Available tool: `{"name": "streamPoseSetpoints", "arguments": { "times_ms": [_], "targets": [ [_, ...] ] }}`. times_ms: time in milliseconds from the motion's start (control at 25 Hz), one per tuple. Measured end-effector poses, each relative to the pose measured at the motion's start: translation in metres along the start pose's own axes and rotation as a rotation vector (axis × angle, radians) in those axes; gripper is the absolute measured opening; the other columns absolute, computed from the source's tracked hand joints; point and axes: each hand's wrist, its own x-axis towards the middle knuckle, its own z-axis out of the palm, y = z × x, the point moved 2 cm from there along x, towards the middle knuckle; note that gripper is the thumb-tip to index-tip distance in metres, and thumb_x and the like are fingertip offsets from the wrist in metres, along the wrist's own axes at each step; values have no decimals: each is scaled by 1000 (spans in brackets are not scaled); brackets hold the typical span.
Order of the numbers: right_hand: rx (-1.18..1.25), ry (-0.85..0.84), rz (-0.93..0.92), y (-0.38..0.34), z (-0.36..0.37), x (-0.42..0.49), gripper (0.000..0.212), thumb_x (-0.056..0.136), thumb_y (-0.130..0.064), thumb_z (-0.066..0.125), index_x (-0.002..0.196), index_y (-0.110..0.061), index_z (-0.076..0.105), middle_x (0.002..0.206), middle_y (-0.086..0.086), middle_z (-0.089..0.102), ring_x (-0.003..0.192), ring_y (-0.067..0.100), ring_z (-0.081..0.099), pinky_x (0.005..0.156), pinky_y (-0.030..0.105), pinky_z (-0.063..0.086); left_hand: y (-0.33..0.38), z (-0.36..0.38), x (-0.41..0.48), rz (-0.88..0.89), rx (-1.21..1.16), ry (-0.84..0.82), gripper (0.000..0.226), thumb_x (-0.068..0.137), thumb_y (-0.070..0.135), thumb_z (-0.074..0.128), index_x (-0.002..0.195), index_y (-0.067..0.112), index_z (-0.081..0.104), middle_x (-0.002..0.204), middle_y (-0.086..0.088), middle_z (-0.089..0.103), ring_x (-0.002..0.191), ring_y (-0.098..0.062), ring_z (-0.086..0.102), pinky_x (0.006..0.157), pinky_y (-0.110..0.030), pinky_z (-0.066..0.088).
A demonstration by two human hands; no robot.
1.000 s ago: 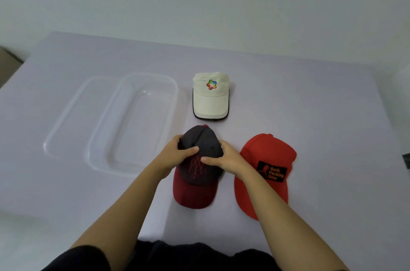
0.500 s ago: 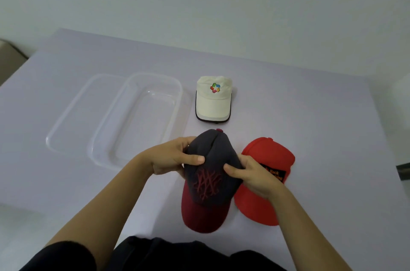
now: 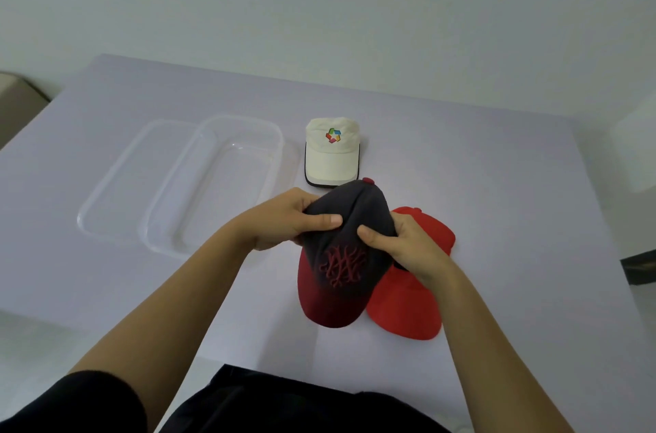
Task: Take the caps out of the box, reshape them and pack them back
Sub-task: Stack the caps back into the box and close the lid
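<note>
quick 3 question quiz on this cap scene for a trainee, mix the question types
1. True or false: the clear box already holds a cap.
2. Which cap do both hands grip? A) white cap B) dark cap with the maroon brim C) red cap
3. Fill in: the clear lid lies to the ___ of the box, as the camera sees it.

Key
1. False: the box is empty, and all three caps are outside it.
2. B: the left hand and right hand pinch its crown from either side.
3. Left.
</note>
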Motion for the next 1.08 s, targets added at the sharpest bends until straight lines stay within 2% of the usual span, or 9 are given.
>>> {"name": "streamPoseSetpoints", "arguments": {
  "times_ms": [160,280,400,520,640,760,840,960,1080],
  "targets": [
    [92,-193,54,-11,4,12,51,67,-51,73,107,-18,70,113,7,71,107,24,66,99,42,48,-5,-25,-7,-19,-149,-78,52,70,46,71,104,6,70,103,-15,72,96,-28,69,82,-42,57],
    [86,-200,25,-21,17,29,61,59,-59,77,105,-19,71,113,8,70,108,26,65,96,38,50,-7,-51,-11,-27,-200,-93,38,76,39,73,98,9,72,98,-10,74,92,-24,70,78,-37,58],
    [112,-99,9,-35,37,47,50,68,-55,70,104,-20,70,109,4,73,106,25,66,95,37,51,-6,-78,-15,-21,-120,-23,29,90,28,60,106,5,67,104,-14,72,95,-27,69,84,-43,57],
    [-16,11,-23,-57,83,74,31,86,-39,59,107,-17,67,107,3,73,103,21,67,96,40,51,-11,-121,-32,4,24,-1,38,79,24,74,112,7,65,107,-13,72,98,-27,70,87,-46,56],
    [-82,134,-74,-81,125,99,44,87,-45,56,114,-12,64,112,2,70,105,18,65,97,42,50,-15,-166,-46,32,54,4,30,77,11,75,106,9,69,103,-10,74,95,-26,71,85,-44,57],
    [12,394,-116,-85,147,116,44,93,-46,45,127,-19,54,123,-9,57,117,9,52,101,28,41,-16,-207,-49,41,64,58,24,78,11,73,102,12,71,100,-9,75,94,-27,71,85,-47,57],
    [-44,574,19,-55,163,124,45,97,-42,39,136,-20,44,131,-6,49,126,14,45,100,27,35,-25,-230,-44,16,102,84,24,77,16,75,101,15,71,100,-8,75,94,-28,71,88,-52,54],
    [-151,541,337,7,202,127,60,96,-46,37,146,-14,25,150,9,35,136,26,36,109,36,29,-53,-247,-26,-97,165,63,24,77,23,76,99,19,70,100,-7,75,94,-29,70,88,-57,52],
    [-196,539,392,26,225,131,51,99,-41,28,142,-14,33,137,14,50,126,34,46,102,38,35,-84,-244,-8,-232,171,15,31,77,26,76,105,17,68,104,-7,73,99,-31,68,88,-58,52]
  ]
}}
